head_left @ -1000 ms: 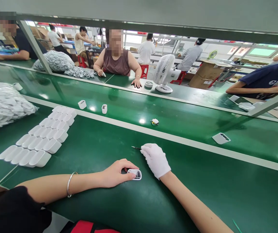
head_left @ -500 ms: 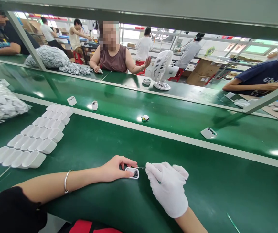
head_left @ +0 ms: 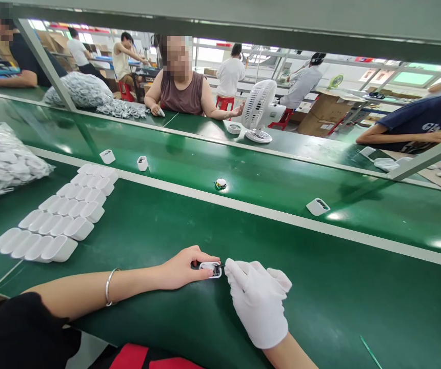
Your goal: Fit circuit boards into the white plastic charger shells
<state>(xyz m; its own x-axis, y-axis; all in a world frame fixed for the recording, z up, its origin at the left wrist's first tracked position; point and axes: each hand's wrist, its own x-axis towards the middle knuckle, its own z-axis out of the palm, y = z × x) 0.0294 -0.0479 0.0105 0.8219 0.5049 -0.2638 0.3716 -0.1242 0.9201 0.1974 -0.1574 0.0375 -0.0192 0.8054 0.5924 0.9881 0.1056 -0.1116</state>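
My bare left hand (head_left: 186, 267) is closed around a small white plastic housing (head_left: 216, 274), thumb and fingers gripping its sides. Dark inner parts show through the housing's open top. My right hand (head_left: 257, 302) wears a white glove and pinches a slim, dark, tweezers-like tool (head_left: 221, 267). Its tip reaches the right end of the housing's opening; the fingers hide the rest of it. Both hands are low over the green bench (head_left: 159, 318).
Rows of white housings (head_left: 66, 220) stand at left, near a bag of white parts (head_left: 5, 159). Beyond a pale rail (head_left: 213, 198), a green belt carries more housings (head_left: 318, 206) and a small part (head_left: 220, 183). A fan (head_left: 259, 110) and several people are across.
My right hand has moved left, bringing the tool's tip to the housing's opening. Pieces on the belt have shifted left. The person opposite has lowered a raised hand.
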